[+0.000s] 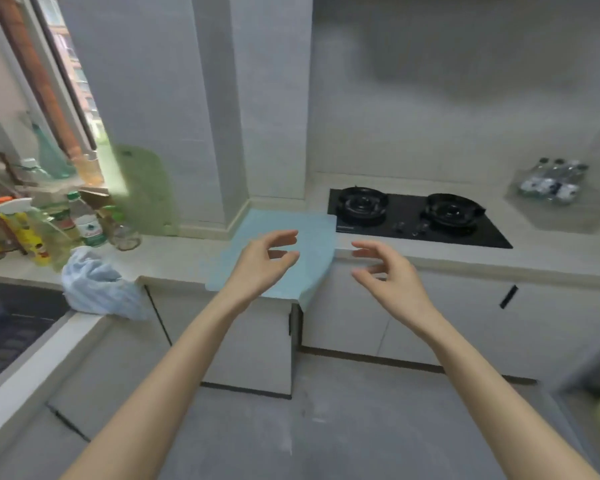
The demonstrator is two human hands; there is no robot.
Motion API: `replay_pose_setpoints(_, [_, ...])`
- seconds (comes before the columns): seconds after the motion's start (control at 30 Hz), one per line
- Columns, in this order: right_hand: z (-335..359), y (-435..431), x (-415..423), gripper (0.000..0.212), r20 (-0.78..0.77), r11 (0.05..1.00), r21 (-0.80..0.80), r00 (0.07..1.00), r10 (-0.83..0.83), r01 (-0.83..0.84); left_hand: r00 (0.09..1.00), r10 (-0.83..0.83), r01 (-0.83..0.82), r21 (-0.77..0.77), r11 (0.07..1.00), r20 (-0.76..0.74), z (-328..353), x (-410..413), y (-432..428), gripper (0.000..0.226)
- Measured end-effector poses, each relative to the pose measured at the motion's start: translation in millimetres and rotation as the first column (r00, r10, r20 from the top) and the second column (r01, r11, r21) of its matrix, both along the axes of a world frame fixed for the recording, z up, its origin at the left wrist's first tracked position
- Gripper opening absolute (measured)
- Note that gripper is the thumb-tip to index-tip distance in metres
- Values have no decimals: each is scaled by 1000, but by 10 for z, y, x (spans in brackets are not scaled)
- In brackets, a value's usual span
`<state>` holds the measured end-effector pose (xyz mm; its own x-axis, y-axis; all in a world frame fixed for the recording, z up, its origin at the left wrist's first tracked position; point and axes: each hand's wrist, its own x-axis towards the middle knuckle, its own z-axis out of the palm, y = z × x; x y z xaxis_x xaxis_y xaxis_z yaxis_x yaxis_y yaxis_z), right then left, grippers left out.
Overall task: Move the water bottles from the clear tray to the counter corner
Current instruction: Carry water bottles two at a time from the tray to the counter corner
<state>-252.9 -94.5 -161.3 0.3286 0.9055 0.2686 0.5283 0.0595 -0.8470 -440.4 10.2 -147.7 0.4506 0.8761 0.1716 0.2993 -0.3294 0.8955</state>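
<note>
Water bottles, dark-capped and huddled together, stand in the clear tray at two o'clock, far back on the counter and well apart from both hands. Between them and the hands lies the black stove at one o'clock, and a blue mat covers the counter corner at twelve. The likeliest trouble, I judge: the tray looks light and the bottles packed close, so pulling one out could tip its neighbours or drag the tray, and a low carry across the stove could snag a burner grate. Other bottles crowded at nine o'clock might be mistaken for the ones wanted. The left hand hovers before the mat and the right hand by the counter edge, each with fingers loosely bent and thumb apart, empty, gripping nothing
</note>
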Motion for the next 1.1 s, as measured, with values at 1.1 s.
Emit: replay_pose_setpoints(1.1, [387,822,5287,35,7,747,76,749,-663,661,759,-650,648,66,759,30,390,6262,1719,35])
